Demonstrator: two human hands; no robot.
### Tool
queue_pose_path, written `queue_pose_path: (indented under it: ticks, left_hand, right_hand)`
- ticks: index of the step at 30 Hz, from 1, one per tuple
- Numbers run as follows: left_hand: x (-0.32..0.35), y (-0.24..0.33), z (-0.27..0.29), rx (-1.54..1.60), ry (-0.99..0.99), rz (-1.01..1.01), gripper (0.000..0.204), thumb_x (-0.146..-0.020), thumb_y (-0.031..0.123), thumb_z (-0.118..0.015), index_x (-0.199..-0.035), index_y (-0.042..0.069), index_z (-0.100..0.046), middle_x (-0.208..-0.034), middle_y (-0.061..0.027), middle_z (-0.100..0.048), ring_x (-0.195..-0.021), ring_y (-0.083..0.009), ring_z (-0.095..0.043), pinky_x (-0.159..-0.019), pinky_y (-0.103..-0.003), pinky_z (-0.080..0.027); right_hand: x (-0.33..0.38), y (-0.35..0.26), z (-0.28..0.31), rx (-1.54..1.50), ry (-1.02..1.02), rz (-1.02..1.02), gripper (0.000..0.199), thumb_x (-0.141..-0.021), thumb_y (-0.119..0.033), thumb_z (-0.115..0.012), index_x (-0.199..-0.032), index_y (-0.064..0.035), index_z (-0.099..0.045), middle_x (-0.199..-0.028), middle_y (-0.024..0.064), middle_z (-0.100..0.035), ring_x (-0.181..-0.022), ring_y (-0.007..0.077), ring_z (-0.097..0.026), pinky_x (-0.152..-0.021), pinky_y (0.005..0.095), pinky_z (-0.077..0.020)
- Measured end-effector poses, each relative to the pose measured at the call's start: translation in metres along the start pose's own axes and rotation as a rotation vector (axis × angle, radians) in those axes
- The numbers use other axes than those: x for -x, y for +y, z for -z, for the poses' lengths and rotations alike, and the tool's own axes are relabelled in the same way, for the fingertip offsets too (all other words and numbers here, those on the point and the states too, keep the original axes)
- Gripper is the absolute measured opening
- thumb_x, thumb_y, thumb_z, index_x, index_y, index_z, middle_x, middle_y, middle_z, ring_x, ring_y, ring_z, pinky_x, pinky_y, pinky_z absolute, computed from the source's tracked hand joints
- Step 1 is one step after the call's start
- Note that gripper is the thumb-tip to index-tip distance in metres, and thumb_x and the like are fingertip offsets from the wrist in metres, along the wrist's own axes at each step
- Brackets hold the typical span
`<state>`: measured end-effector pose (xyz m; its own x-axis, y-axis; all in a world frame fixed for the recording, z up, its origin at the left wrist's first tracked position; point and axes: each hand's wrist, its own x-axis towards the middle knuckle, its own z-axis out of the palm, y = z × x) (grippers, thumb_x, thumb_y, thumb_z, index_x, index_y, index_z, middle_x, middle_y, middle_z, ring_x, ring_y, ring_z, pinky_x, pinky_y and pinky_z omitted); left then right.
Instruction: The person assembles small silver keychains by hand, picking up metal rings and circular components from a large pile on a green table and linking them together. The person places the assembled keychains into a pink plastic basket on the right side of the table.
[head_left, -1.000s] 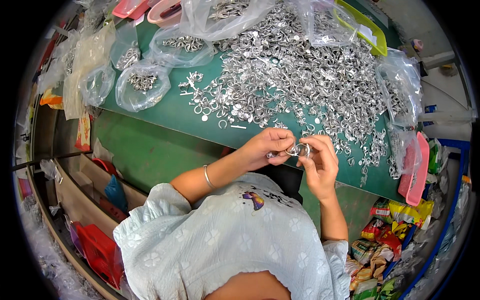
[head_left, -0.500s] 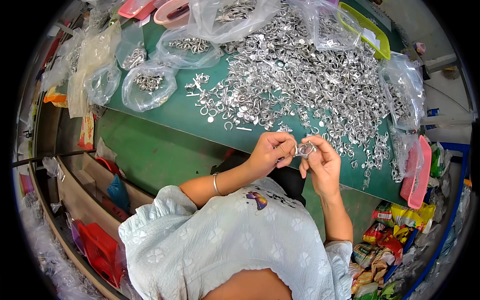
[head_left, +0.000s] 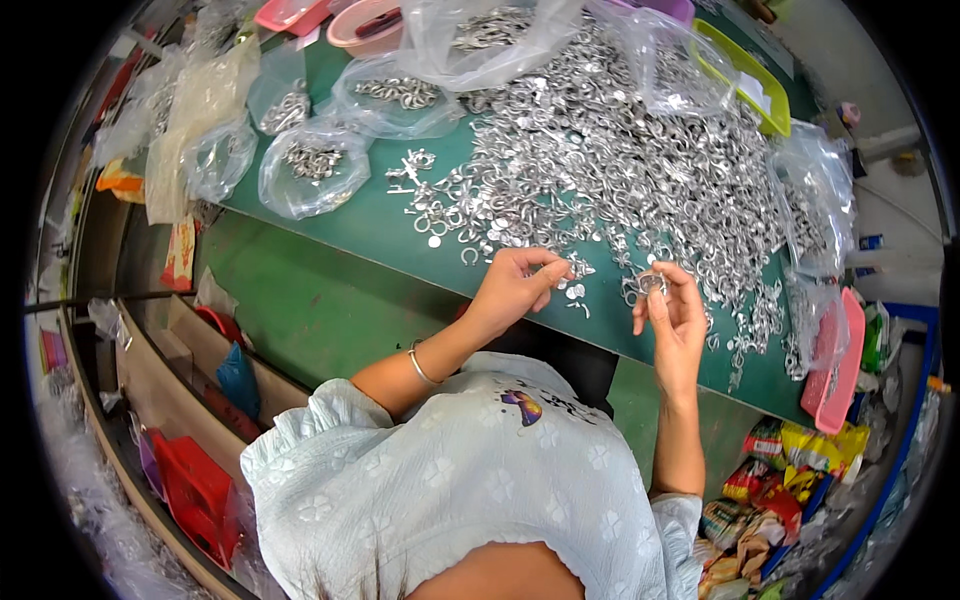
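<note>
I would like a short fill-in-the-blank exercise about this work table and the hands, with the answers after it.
1. The table top is ____ in colour.
2. The right hand pinches a small ____ metal part.
3. The left hand wears a bracelet on its ____.
4. The loose parts lie in a ____.

Answers: green; silver; wrist; pile

Small workshop for sorting or assembling hardware: green worktable [head_left: 330,300] heaped with small silver metal parts [head_left: 620,170], clear plastic bags [head_left: 310,170] of the same parts, pink trays [head_left: 835,365], storage bins [head_left: 190,490] beneath.
</note>
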<state>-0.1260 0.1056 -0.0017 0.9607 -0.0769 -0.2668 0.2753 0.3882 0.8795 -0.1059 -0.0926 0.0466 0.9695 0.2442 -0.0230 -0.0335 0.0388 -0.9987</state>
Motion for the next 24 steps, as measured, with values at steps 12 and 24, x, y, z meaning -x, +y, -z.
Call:
queue_pose_path:
  ticks: [12,24]
  left_hand:
    - [-0.022,0.012,0.045,-1.219,0.452,-0.622,0.028,-0.080,0.012,-0.060,-0.107,0.008,-0.055,-0.078,-0.0060,-0.060,-0.053,-0.0205,-0.055,-0.047,-0.029,-0.043]
    - [0.018,-0.047,0.040,0.703,-0.257,0.477,0.035,-0.091,0.036,-0.042,-0.092,0.004,-0.057,-0.076,-0.0086,-0.058,-0.039,-0.0082,-0.038,-0.033,-0.019,-0.022]
  right_hand:
    - [-0.004,0.033,-0.014,-0.641,-0.081,-0.377,0.028,-0.091,-0.009,-0.043,-0.117,0.0012,-0.045,-0.105,0.0153,-0.054,-0.073,0.0156,-0.054,-0.058,0.0258,-0.0447]
    - [-0.038,0.030,-0.059,0.548,-0.075,0.324,0.014,-0.075,-0.003,-0.059,-0.089,0.0001,-0.060,-0.092,0.0114,-0.061,-0.087,0.0259,-0.054,-0.077,0.0346,-0.0420]
